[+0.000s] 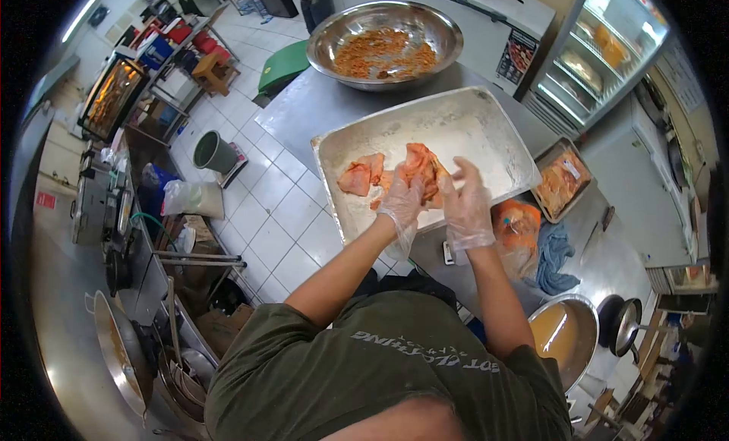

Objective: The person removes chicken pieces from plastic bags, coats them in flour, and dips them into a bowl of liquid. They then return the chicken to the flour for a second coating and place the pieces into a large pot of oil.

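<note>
My left hand (405, 201), in a clear plastic glove, has its fingers closed on a reddish piece of raw chicken (420, 165) above a large metal tray (353, 130). The tray's bottom is dusted with white flour (486, 149). Close on the right, my gloved right hand (466, 206) has its fingers apart, its thumb side near or touching the same piece. Another raw chicken piece (361, 175) lies to the left in the tray. My hands partly hide the meat beneath them.
Behind the tray stands a wide steel bowl (334, 69) with orange-brown bits. To the right are a smaller tray of raw meat (560, 184), a bag of orange-red food (518, 225), a blue cloth (556, 257), a knife (600, 227) and a pot of yellowish liquid (558, 331).
</note>
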Tool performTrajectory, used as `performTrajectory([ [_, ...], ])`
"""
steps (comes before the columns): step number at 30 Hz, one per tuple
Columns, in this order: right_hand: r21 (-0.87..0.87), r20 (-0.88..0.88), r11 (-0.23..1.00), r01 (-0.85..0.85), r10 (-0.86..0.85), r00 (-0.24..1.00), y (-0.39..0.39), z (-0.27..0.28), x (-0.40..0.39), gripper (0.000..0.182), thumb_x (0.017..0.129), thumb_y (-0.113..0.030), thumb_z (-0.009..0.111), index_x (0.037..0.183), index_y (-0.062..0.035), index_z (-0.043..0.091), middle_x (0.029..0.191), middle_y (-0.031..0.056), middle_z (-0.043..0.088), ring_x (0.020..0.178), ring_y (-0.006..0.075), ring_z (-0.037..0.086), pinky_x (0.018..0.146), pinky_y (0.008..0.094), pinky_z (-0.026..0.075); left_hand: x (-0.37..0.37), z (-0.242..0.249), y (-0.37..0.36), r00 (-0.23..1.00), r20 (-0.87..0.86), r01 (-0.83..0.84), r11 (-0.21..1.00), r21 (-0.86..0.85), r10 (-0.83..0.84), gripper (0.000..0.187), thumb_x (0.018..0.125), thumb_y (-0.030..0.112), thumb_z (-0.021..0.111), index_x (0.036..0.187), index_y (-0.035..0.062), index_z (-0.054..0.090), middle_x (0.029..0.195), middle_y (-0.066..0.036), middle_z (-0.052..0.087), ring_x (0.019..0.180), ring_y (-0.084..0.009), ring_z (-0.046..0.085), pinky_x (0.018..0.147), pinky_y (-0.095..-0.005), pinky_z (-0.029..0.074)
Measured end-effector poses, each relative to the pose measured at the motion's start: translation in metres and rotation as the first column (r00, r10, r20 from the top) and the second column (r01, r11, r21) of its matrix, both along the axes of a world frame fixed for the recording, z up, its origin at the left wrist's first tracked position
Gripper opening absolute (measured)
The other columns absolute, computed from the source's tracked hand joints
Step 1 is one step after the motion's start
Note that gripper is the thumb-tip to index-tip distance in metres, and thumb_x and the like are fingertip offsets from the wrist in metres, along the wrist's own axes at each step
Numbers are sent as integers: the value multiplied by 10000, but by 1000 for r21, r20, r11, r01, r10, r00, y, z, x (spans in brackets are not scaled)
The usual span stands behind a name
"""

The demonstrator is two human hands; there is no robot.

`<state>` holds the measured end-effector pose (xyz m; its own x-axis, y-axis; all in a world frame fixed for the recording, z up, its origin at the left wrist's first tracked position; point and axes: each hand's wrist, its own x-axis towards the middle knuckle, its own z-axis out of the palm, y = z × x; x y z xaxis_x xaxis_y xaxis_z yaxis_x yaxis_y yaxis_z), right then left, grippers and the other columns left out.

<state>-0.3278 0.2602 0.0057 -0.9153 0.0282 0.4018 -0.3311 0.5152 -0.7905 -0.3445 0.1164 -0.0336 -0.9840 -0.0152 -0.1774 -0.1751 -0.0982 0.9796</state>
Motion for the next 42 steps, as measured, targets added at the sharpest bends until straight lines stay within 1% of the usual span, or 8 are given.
performTrajectory([
  [4,48,151,999,-22,14,988,-26,-36,-28,355,990,-348,461,983,-13,578,825,283,626,776,489,603,678,518,483,0,-34,-2,989,-99,24,771,-636,-112,334,1005,231,441,1245,4,392,994,-223,621,903,-318,656,752,-394,530],
  [11,127,207,982,-141,113,972,-11,-80,-65,352,988,-333,454,929,-17,596,797,271,633,768,482,607,677,539,472,-12,-55,0,986,-146,-99,986,-137,79,367,981,193,535,1257,-16,414,1026,-206,641,965,-254,637,830,-367,508],
  [20,-45,103,994,-98,102,989,-7,-84,-80,332,997,-303,461,919,-8,595,784,216,659,733,427,622,654,493,496,-20,-58,8,933,-347,-210,929,-306,97,308,1004,232,539,1210,5,561,978,-89,677,876,-132,635,760,-260,516],
  [23,-695,280,717,-56,341,897,-11,-93,-86,327,1005,-327,485,913,-39,611,740,91,660,659,272,644,586,392,510,-14,-12,-1,946,-302,-66,846,-530,-116,323,1003,245,536,1229,16,565,1046,-102,686,891,-149,649,777,-263,520],
  [29,-896,444,346,279,699,561,4,-30,-58,293,988,-396,515,1048,-132,627,831,15,646,696,133,637,582,268,511,-23,5,-10,925,-144,264,867,-422,-352,356,989,267,528,1278,61,554,1136,-68,664,967,-202,645,790,-325,516],
  [34,-830,558,452,327,684,469,16,-33,-30,365,973,-488,506,1061,-145,596,736,-6,573,546,92,507,454,274,393,-49,-51,-45,830,-96,167,408,-898,-550,449,980,319,521,1359,79,510,1207,-98,613,1044,-194,607,813,-351,516],
  [35,-806,592,495,324,671,446,17,-32,-24,393,970,-506,505,1038,-130,592,729,-7,575,534,90,487,446,279,385,-43,-35,-45,921,39,385,887,-255,-389,427,990,341,527,1323,74,548,1161,-98,630,1038,-167,603,829,-334,516],
  [42,-312,744,922,231,85,663,176,-52,46,328,958,-353,521,1084,-81,657,724,55,617,611,131,574,542,284,477,-45,-114,-120,976,-20,145,720,-679,-215,397,964,279,586,1293,60,544,990,-77,662,829,-147,626,694,-279,526],
])
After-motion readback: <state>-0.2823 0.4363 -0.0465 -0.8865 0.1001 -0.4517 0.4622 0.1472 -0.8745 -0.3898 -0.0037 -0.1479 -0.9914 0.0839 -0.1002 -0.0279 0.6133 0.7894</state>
